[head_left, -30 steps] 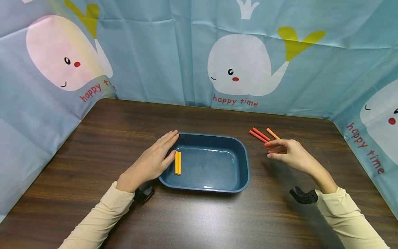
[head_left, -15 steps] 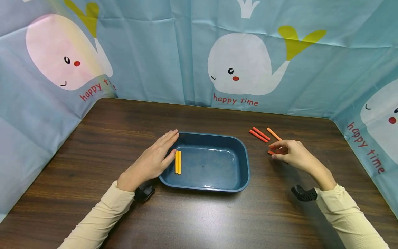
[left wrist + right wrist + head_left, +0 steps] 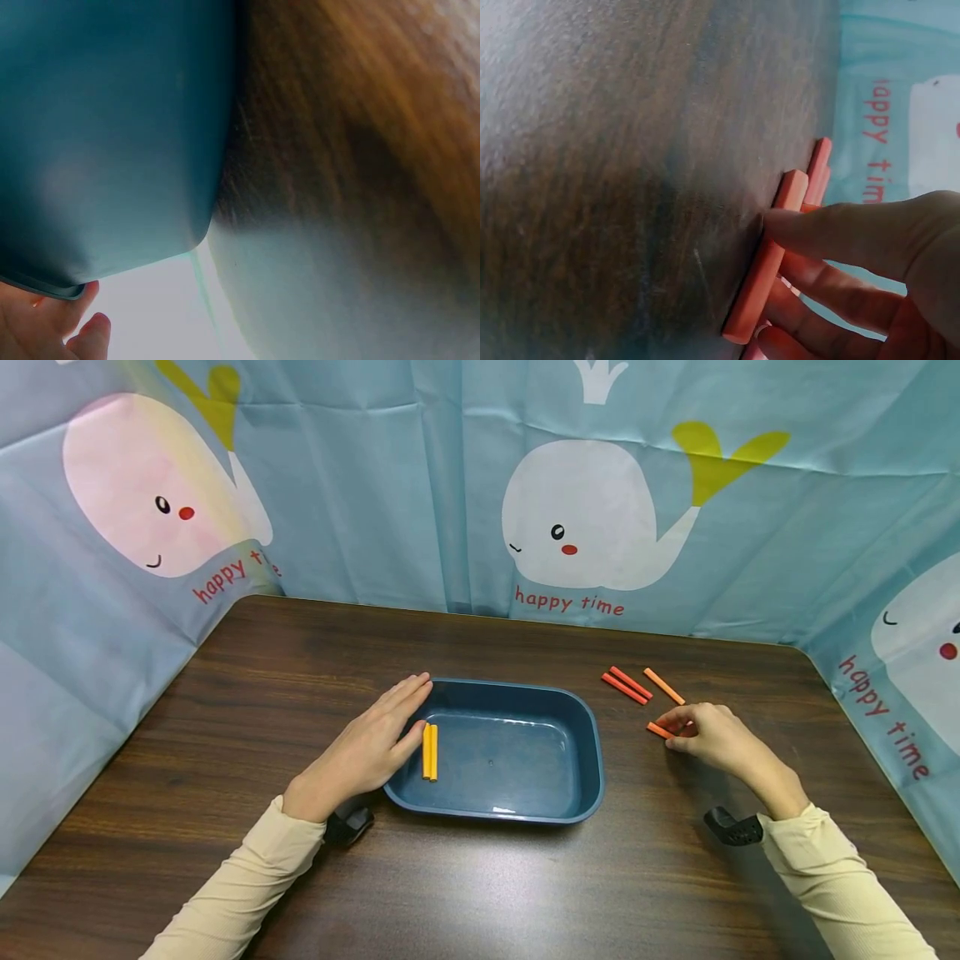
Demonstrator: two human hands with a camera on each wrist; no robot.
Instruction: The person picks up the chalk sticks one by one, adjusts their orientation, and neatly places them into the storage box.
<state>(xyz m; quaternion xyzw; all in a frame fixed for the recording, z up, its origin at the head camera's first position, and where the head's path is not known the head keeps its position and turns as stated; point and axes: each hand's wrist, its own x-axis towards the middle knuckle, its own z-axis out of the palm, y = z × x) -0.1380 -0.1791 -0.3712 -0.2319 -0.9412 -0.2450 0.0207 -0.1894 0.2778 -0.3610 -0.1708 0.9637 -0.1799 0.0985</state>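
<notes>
My left hand (image 3: 365,745) lies along the left rim of a dark blue plastic basin (image 3: 517,817), fingers fairly straight and thumb near the inside wall. Two yellow sticks (image 3: 430,753) lie side by side in the basin next to that thumb. On the table to the right, my right hand (image 3: 716,737) pinches an orange-red stick (image 3: 765,277) between thumb and fingers, low over the wood. Part of another reddish stick (image 3: 754,352) shows beneath those fingers, mostly hidden. An orange stick (image 3: 663,686) lies just beyond the hand, with two red sticks (image 3: 627,685) to its left.
The dark wooden table (image 3: 480,893) stands against a light blue curtain (image 3: 360,510) with whale prints, which hangs behind and along both sides. Each wrist carries a black strap-like mount (image 3: 731,827).
My right hand has shifted slightly right and toward me, and its thumb and fingers have closed on the orange-red stick, whose end now shows. The left hand and basin stay put.
</notes>
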